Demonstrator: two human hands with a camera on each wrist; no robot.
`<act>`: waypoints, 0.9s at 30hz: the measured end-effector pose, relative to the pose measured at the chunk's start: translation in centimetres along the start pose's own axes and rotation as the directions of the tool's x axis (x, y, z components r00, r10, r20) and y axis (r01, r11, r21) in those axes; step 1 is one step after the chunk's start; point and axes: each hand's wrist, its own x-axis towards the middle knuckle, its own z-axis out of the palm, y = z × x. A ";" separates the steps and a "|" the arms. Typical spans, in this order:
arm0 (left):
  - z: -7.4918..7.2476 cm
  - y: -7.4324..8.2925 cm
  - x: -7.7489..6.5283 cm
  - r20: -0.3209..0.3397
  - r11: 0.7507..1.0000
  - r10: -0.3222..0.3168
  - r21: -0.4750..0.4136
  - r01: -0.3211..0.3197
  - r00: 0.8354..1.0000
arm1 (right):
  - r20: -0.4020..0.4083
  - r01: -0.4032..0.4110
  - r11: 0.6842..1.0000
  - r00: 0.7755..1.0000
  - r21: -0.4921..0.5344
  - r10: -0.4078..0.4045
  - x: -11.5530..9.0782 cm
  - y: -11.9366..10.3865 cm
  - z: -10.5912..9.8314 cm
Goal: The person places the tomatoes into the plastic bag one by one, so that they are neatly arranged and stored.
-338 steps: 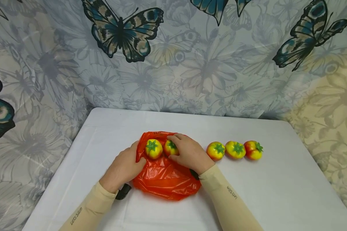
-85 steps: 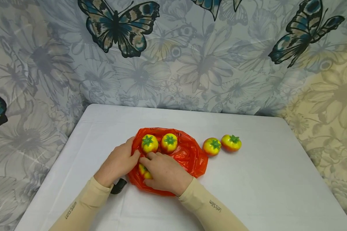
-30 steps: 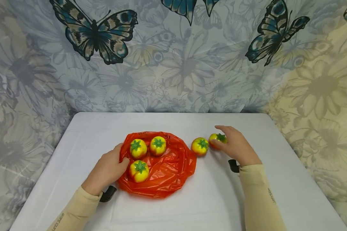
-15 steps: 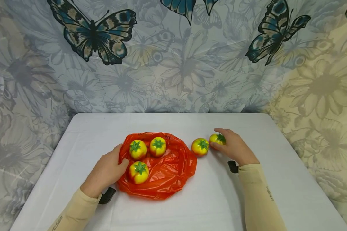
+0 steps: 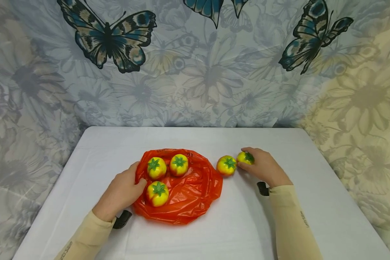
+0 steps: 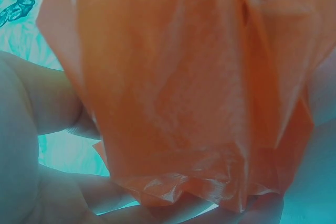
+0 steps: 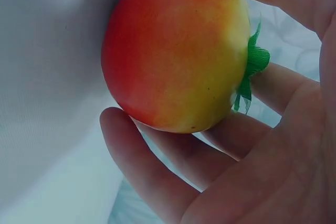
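My left hand (image 5: 121, 193) holds the left rim of a red plastic bag (image 5: 191, 195), which lies spread open on the table. In the left wrist view the bag's film (image 6: 168, 87) hangs between thumb and fingers. Three yellow-red tomatoes with green leafy tops sit in the bag: one at back left (image 5: 156, 168), one beside it (image 5: 179, 165), one at front left (image 5: 157, 194). My right hand (image 5: 264, 166) grips another tomato (image 7: 173, 51) right of the bag, thumb on one side and fingers on the other. A further tomato (image 5: 226, 165) stands between that hand and the bag.
The white table (image 5: 247, 224) has its far edge against a wall covering (image 5: 214, 83) printed with flowers and butterflies. A dark wrist device (image 5: 122, 219) sits under the left wrist, another (image 5: 263, 188) by the right.
Earlier, the right hand set a third tomato in the bag, then moved right to the outer tomato. Within the last second its fingers have closed around it. The left hand stays on the bag.
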 end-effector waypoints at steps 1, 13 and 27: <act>0.0 0.0 0.0 0.000 1.000 -0.001 0.003 0.001 1.000 | -0.001 -0.001 1.000 1.000 0.000 0.001 0.0 0.0 -0.1; 0.0 -0.3 0.1 -0.005 1.000 -0.003 0.009 0.003 1.000 | -0.026 0.010 1.000 1.000 -0.007 -0.010 -0.5 -1.0 -0.9; -0.2 0.0 0.3 -0.005 1.000 0.007 0.008 -0.007 1.000 | -0.085 0.070 0.997 0.994 -0.021 -0.072 -2.2 -4.6 -2.6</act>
